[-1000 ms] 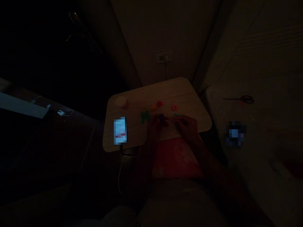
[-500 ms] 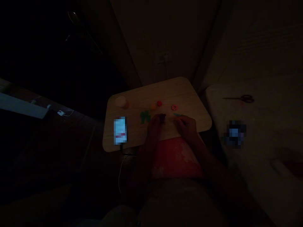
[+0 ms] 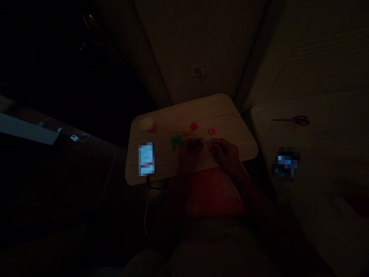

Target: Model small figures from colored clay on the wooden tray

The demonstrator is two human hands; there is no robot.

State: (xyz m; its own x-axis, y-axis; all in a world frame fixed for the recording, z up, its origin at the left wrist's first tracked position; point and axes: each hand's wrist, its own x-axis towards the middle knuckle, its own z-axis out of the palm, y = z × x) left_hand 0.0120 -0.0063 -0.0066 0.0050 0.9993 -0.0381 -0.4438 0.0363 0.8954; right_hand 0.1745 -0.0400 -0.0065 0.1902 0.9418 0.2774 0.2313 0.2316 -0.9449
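The scene is very dim. On the small wooden table (image 3: 201, 109), my left hand (image 3: 186, 154) is closed around a small dark purple piece (image 3: 198, 143), whose outline is blurred. To its right, my right hand (image 3: 227, 152) pinches a thin blue-green stick-like tool (image 3: 213, 139); only its tip shows past the fingers. Left of my left hand lies a green clover-shaped piece (image 3: 177, 142). Beyond the hands are a yellow-orange lump (image 3: 187, 130), a red ball (image 3: 194, 126) and a pinkish-red flower-shaped ring (image 3: 212, 131).
A lit phone (image 3: 146, 159) with a cable lies at the table's left, below a pale round-topped tub (image 3: 147, 124). Scissors (image 3: 291, 120) and a blurred-out glowing object (image 3: 286, 163) lie on the pale surface to the right. A wall socket (image 3: 199, 69) is behind the table.
My left hand has turned slightly, and the dark piece looks wider and more smeared. The blue-green tool shows less beyond my right fingers. Other table items stay put.
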